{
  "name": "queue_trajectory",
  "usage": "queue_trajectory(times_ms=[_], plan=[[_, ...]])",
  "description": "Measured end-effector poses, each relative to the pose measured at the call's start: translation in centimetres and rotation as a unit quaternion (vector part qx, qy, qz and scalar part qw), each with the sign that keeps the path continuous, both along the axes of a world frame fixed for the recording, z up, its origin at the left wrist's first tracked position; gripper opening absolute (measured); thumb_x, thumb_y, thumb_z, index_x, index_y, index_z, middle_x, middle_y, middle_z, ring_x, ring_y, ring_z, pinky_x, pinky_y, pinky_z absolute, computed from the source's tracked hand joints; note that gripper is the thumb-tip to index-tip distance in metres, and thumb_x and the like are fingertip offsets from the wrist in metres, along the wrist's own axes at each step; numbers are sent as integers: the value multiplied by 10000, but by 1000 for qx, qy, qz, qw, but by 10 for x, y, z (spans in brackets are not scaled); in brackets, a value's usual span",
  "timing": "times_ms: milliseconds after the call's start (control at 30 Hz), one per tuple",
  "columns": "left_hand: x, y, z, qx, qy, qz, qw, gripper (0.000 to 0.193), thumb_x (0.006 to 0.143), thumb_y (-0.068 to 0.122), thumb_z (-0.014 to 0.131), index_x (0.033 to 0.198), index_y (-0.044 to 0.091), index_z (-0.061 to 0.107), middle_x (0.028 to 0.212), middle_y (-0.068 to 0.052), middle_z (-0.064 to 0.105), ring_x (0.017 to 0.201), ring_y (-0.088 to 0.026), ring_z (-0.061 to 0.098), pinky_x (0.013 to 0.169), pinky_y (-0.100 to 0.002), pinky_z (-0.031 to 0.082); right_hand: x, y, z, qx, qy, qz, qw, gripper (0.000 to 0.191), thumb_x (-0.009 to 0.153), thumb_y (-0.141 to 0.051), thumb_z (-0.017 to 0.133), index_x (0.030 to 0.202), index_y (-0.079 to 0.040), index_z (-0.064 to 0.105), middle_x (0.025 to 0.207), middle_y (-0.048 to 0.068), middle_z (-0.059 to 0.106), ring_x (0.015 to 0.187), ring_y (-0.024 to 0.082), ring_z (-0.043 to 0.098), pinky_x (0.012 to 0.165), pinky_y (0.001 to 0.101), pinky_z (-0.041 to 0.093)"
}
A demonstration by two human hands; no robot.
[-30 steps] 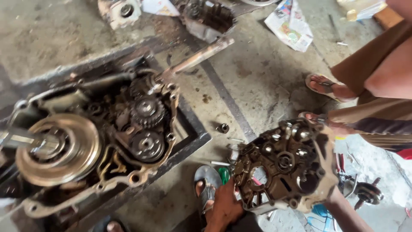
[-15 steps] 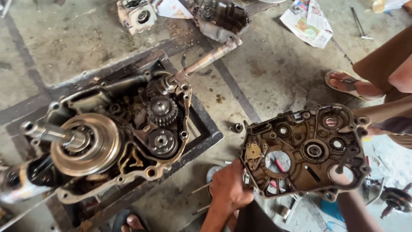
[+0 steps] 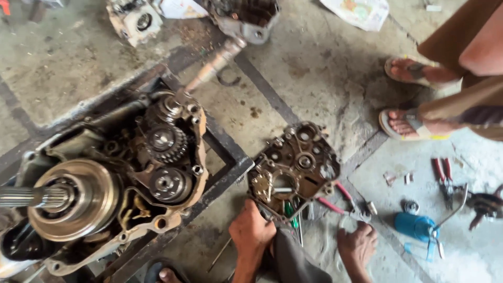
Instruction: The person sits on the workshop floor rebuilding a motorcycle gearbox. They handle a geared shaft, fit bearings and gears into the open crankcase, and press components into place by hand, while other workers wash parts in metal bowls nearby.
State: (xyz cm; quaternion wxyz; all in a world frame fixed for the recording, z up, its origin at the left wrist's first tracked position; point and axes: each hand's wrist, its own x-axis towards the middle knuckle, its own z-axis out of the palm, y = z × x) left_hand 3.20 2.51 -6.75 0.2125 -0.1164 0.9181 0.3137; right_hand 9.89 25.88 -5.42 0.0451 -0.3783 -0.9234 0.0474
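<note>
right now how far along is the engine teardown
Done: the cover is off the engine, leaving gears and clutch bare. In hand: left hand steadies the cover on the floor; right hand rests by the pliers. Left: gears and clutch are in place.

A repair workshop: opened engine (image 3: 105, 183), crankcase cover (image 3: 293, 165), pliers (image 3: 346, 202) on concrete floor (image 3: 314, 73).

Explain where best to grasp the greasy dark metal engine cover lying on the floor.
Probably the greasy dark metal engine cover's bare far edge, from above: it lies flat, and the left hand already rests at its near corner.
</note>
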Motion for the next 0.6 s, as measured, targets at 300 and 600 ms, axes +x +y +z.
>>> queue_trajectory(times_ms=[300,600], plan=[[-5,9,3,-18,-20,-7,1000,521,693,283,845,1063,54,558,1026,-141,716,962,-336,707,838,-450,562,15,24,-29,-113,-75,-92,986,412,960,-392,590,1213,-73,651,1294,225,632,1229,437,599,1011,551,480],[1,16,12,0,23,-5,1000,514,664,253,851,1026,28,564,974,-139,711,926,-337,706,792,-452,563,9,-36,0,-220,6,129,967,344,841,-275,711,1119,-94,623,1124,175,687,976,373,698,811,472,556]])
